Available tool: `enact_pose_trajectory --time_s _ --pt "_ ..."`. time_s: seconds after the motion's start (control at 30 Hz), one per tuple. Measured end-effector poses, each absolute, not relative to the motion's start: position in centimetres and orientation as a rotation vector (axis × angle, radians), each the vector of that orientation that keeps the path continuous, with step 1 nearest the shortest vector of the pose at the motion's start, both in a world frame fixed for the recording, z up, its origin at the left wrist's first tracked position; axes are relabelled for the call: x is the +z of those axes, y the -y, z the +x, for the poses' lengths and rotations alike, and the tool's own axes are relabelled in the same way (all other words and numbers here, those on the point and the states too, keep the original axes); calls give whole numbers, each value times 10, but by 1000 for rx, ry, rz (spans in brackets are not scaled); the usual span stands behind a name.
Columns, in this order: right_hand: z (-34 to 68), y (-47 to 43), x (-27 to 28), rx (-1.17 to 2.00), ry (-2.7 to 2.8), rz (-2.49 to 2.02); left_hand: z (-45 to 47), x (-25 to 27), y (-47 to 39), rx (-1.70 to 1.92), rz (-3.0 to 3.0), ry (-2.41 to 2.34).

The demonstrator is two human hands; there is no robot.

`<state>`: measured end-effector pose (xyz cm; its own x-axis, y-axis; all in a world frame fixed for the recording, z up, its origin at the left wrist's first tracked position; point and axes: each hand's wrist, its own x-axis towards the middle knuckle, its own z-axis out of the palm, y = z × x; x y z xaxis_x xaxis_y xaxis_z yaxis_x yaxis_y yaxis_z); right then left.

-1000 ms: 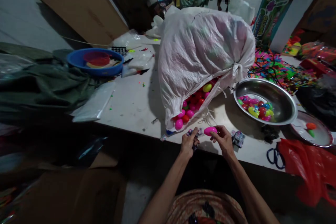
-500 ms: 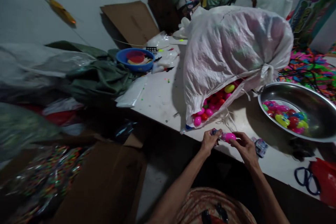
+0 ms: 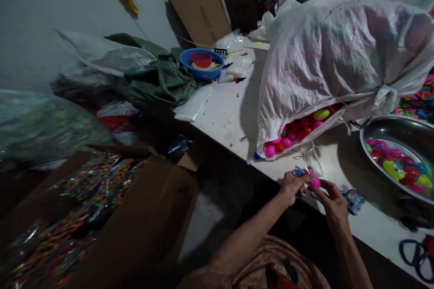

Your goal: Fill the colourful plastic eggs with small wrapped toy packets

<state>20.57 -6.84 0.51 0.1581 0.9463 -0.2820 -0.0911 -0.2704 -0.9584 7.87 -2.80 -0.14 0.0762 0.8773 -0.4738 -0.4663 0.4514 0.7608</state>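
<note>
The right hand (image 3: 334,203) pinches a pink plastic egg (image 3: 314,183) between thumb and fingertips, at the front edge of the white table (image 3: 224,122). Just beside it, the left hand (image 3: 290,188) is curled closed around a small printed packet (image 3: 298,172), its thumb against the egg's near side. Behind the hands the white sack (image 3: 325,63) bulges close, eggs showing in its opening, so room that way is tight. The widest open stretch of tabletop, dotted with scraps, lies left of the sack. Rightward, printed packets (image 3: 354,201), a steel bowl (image 3: 369,131) and scissors (image 3: 415,255) crowd the edge.
</note>
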Motion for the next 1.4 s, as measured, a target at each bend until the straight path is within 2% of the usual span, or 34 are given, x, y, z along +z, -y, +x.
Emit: enact_pose_trajectory --time_s 0.17,0.33,0.53,0.77,0.97,1.1,1.23,1.4 --pt "204 66 1 1293 884 -1401 76 0 30 1019 476 -1049" --pt "197 71 2 928 1103 -1523 82 6 33 953 356 -1031" --pt "204 72 6 924 1101 -1475 84 14 31 877 341 -935" --pt "207 65 5 633 1371 -1533 79 16 24 820 430 -894" --pt "196 62 10 634 1372 -1460 75 15 15 716 447 -851" --pt "195 54 11 497 1390 -1504 81 14 8 746 521 -860" --pt "199 49 14 612 1232 -1515 89 19 6 786 591 -870" --pt "209 47 21 536 1286 -1467 92 22 4 820 490 -809"
